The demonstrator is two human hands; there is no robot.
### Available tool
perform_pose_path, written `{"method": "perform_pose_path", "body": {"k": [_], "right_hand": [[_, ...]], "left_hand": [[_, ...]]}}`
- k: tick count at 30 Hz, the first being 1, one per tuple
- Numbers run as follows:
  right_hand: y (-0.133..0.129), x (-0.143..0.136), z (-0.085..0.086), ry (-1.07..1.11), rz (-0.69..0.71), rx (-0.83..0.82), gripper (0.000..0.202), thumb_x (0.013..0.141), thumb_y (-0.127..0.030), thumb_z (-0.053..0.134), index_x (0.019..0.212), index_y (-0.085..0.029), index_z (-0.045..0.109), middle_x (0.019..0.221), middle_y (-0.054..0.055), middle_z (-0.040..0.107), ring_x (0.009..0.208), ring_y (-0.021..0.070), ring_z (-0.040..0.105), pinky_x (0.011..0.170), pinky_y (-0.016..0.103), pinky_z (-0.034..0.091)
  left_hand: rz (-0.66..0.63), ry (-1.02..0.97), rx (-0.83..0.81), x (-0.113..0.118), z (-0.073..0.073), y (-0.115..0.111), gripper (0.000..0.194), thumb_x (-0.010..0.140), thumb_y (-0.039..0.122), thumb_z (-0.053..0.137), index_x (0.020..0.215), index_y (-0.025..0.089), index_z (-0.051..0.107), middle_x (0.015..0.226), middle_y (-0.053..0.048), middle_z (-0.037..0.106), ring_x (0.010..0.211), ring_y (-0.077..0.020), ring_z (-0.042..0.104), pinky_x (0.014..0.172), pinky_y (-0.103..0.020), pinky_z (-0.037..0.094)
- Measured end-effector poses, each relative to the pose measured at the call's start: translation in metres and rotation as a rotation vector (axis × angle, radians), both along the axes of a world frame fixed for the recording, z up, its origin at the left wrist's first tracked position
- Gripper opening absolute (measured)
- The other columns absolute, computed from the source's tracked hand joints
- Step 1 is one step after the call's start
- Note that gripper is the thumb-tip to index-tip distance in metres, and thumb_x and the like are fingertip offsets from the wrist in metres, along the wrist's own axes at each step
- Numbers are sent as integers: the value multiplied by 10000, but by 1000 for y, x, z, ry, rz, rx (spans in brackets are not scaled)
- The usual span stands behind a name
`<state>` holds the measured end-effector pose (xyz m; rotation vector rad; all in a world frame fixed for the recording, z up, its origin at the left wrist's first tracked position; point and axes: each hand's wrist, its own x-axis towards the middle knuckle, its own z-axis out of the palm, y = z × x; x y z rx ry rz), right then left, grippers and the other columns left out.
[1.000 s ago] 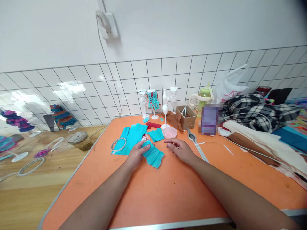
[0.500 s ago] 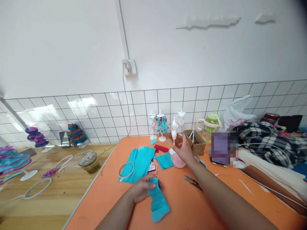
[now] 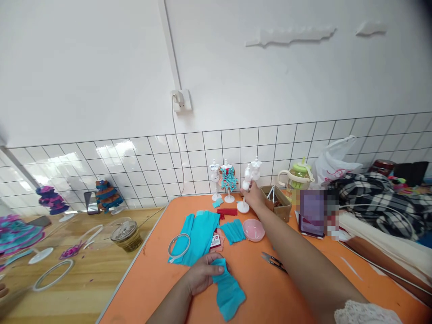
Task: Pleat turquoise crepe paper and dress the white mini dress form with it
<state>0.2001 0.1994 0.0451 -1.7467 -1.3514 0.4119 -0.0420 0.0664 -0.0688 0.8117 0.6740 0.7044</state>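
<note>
My left hand [image 3: 204,272] pinches the top of a turquoise crepe strip [image 3: 229,294], which hangs down over the orange table [image 3: 151,279]. Farther off, my right hand [image 3: 253,195] has its fingers closed around the body of a small white mannequin [image 3: 247,177], whose round base rests near the table. Beside it stand a bare white mannequin [image 3: 256,166], another white one [image 3: 214,173] and one dressed in turquoise and red ruffles [image 3: 228,179]. A pink dish [image 3: 254,230] lies just in front of my right hand. Turquoise sheets [image 3: 202,234] lie beyond my left hand.
Black snips [image 3: 274,262] lie by my right forearm. A hoop [image 3: 179,245] rests on the turquoise sheets. At right are a cardboard box [image 3: 281,207], a green-lidded jug [image 3: 299,175] and a phone [image 3: 311,225]. A lidded cup [image 3: 126,235] stands on the wooden table at left.
My right hand has reached away from me and closed around the white mannequin. My left hand still holds the turquoise strip, whose lower end has shifted slightly.
</note>
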Motion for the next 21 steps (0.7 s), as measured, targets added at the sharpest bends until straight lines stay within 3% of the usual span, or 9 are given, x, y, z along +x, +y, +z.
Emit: {"method": "perform_pose_path", "body": {"k": [5,8,11,14,18,21], "right_hand": [[-53,3,47,-43,81,281,543,716,-543,639,1134,-232,485,1040,55,660,803,216,630,670,313,440],[-97,0,59,-26,199,285,607,658,-564,682,1122,-229,480,946,44,665,794,217,620,631,300,435],[-137,-13,46,1,304,178,590,614,-522,732,1069,-233,491,923,32,653,753,208,611,603,289,428],[-164,-31,16,46,404,68,545,623,-507,733,1035,-229,511,859,20,640,715,204,594,588,285,418],[-179,-49,-14,128,531,-28,548,730,-423,658,1186,-228,427,880,16,635,684,182,590,578,272,410],[-182,-53,-17,108,542,-74,486,817,-360,551,1242,-209,371,922,44,648,724,197,618,575,267,395]], "left_hand": [[-75,40,14,-2,-1,3,278,555,184,839,759,116,662,731,-55,690,692,-168,652,654,-262,455],[-186,65,87,-5,11,0,295,521,221,857,702,122,645,640,-44,669,651,-176,633,605,-261,439],[-261,-90,270,-10,41,-10,300,538,345,845,624,157,628,594,-48,663,725,-215,636,791,-393,466],[-335,-205,430,-17,78,-23,391,587,474,794,495,183,549,459,-30,593,546,-169,572,722,-385,485],[-26,-188,621,-19,119,-40,148,728,313,733,745,207,630,557,-4,624,605,-137,585,661,-284,477],[21,-86,692,-10,146,-47,111,772,258,699,834,204,624,653,-12,654,674,-151,631,637,-263,489]]}}
